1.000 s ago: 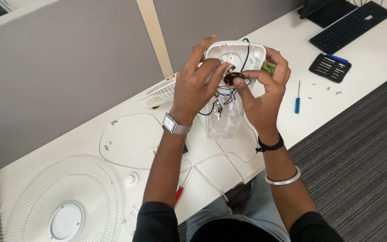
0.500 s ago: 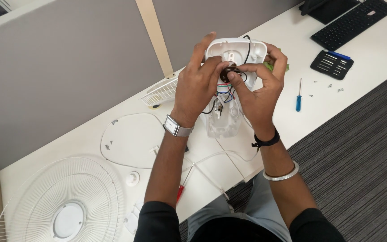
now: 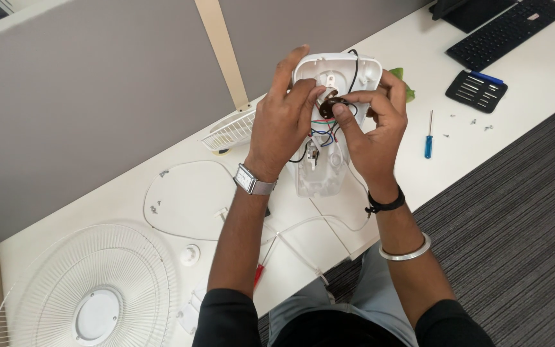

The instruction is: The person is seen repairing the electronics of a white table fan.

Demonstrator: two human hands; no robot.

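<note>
While both hands work inside the white fan housing [image 3: 329,115], the risk I see sits in the thin coloured wires [image 3: 322,132] bunched at its middle. The left hand [image 3: 284,122] grips the housing's left edge, thumb and forefinger closed narrowly on a small dark round part [image 3: 330,106]; the right hand [image 3: 374,128] cups the right edge, its fingertips pinched on the same part. A tug on that part could, I judge, strain the wires or pull one off its joint. The housing is held up off the surface [image 3: 547,71] by fingers alone, so a shifted grip might let it tip or drop.

It sits at about 12 o'clock from the person, above the surface's near edge. Its long axis runs from 12 to 6 o'clock, the broad rounded end at 12, away from the person, the narrow end at 6 toward them. The open hollow side faces up at the person.

Loose screws [image 3: 464,122] lie at 2 o'clock near a blue screwdriver [image 3: 428,138] and a dark bit set [image 3: 476,90]; a sweeping elbow could scatter them. A white cord [image 3: 297,247] trails at 6 o'clock and could snag a forearm. The fan grille [image 3: 91,289] lies at 8 o'clock, well apart.
</note>
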